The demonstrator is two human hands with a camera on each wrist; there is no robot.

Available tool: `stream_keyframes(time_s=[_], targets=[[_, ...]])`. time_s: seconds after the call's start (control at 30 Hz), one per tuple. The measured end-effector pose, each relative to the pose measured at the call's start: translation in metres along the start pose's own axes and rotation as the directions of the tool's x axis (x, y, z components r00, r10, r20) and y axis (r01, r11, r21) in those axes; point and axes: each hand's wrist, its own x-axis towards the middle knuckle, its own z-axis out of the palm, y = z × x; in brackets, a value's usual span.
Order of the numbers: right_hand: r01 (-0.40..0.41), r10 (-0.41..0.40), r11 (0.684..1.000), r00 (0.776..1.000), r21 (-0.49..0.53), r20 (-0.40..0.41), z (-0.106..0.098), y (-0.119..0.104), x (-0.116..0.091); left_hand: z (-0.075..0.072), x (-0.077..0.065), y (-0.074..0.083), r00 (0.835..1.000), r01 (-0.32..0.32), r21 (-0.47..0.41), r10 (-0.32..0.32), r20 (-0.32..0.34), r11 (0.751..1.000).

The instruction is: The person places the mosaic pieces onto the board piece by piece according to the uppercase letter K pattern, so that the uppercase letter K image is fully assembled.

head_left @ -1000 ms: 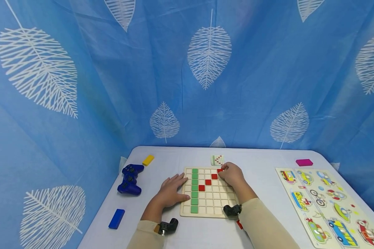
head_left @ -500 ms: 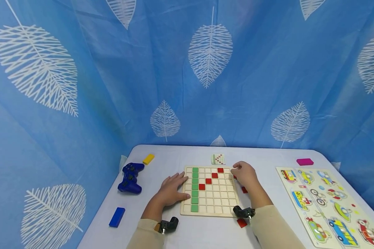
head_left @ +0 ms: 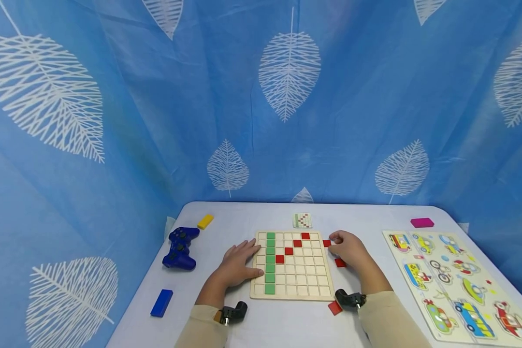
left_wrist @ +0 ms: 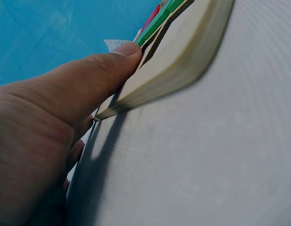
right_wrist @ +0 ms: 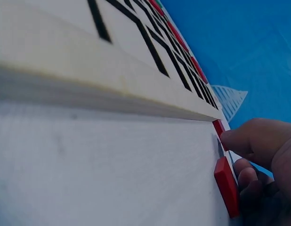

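A square wooden grid board (head_left: 302, 279) lies on the table, with a column of green tiles (head_left: 270, 265) and a diagonal of red tiles (head_left: 289, 251) in its cells. My left hand (head_left: 237, 265) rests at the board's left side, fingers spread, its thumb (left_wrist: 119, 56) over the rim. Just off the board's right edge, my right hand (head_left: 348, 247) pinches a loose red tile (head_left: 326, 243) between thumb and curled fingers. In the right wrist view the thumb is on that tile (right_wrist: 218, 127); another red tile (right_wrist: 226, 187) lies nearer the camera.
More red tiles lie by the right forearm, one at the board's lower corner (head_left: 335, 308). A small pattern card (head_left: 302, 221) is behind the board. A blue game controller (head_left: 180, 249), blue block (head_left: 161, 303) and yellow block (head_left: 206, 222) stand left; a vehicle puzzle (head_left: 432, 302) and pink block (head_left: 422, 223) right.
My right hand has left the red tile in the board's top row and moved right, off the board, to a loose red tile. The left hand has stayed in place.
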Motion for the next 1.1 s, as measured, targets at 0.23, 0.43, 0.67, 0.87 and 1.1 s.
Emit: stream_keyframes(time_s=[0.23, 0.43, 0.67, 0.87, 1.1], targets=[[0.009, -0.008, 0.999, 1.000, -0.031, 0.018, -0.0006, -0.0002, 0.0025, -0.0003, 0.0011, 0.0011, 1.000, -0.002, -0.002, 0.002, 0.003, 1.000], [0.026, -0.026, 0.999, 1.000, -0.028, -0.005, 0.0000, 0.0022, 0.0018, -0.0011, 0.0020, 0.0026, 1.000, -0.003, -0.004, 0.003, 0.001, 1.000], [0.061, -0.062, 0.997, 0.998, -0.044, -0.028, 0.0012, 0.0036, 0.0013, -0.0021, 0.0018, 0.0023, 1.000, -0.011, -0.004, 0.011, 0.003, 1.000], [0.052, -0.054, 0.998, 0.997, -0.037, -0.052, 0.0050, 0.0060, 0.0027, -0.0013, 0.0008, 0.0026, 1.000, 0.013, -0.010, -0.013, 0.007, 1.000], [0.047, -0.049, 0.999, 0.997, -0.026, -0.066, 0.0065, 0.0071, 0.0024, 0.0005, 0.0003, 0.0016, 1.000, 0.016, -0.014, -0.016, 0.002, 1.000]])
